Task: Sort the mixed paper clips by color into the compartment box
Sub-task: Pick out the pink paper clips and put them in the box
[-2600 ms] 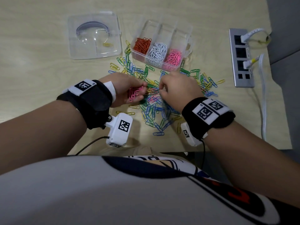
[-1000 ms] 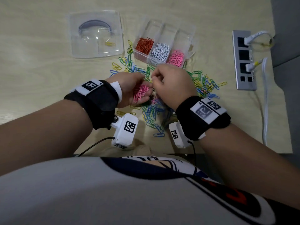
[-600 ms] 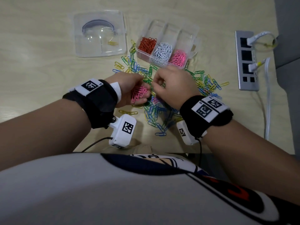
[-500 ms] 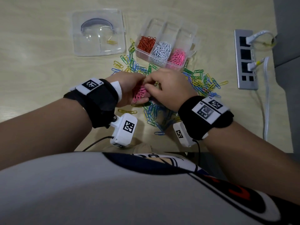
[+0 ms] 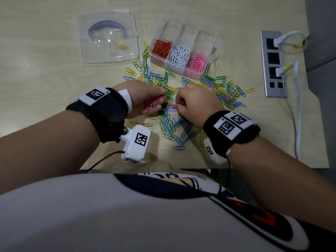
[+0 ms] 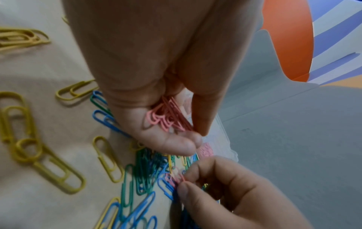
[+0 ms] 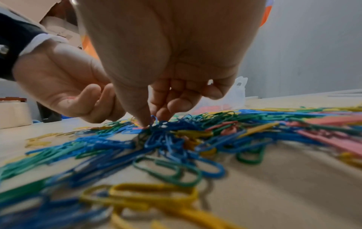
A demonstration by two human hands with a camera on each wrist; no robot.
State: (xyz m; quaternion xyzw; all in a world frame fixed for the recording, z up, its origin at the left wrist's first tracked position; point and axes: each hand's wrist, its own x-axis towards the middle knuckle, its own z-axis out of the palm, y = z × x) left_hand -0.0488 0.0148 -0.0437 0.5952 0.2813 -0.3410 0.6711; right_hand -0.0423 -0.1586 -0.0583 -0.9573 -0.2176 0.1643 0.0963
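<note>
Clips lie loose mid-table under both hands. Left hand cups a pink bunch; right hand, just beside it, pinches one pink clip in the pile, tangled among blue and green ones. Beyond, toward the far edge, the box holds red, white and pink heaps; its lid lies left, a power strip by the right edge. Half a second ago the hands touched; now they are parted.

A grey power strip with two white plugs lies at the right edge of the pale wooden worktop, a white cable trailing beside it
</note>
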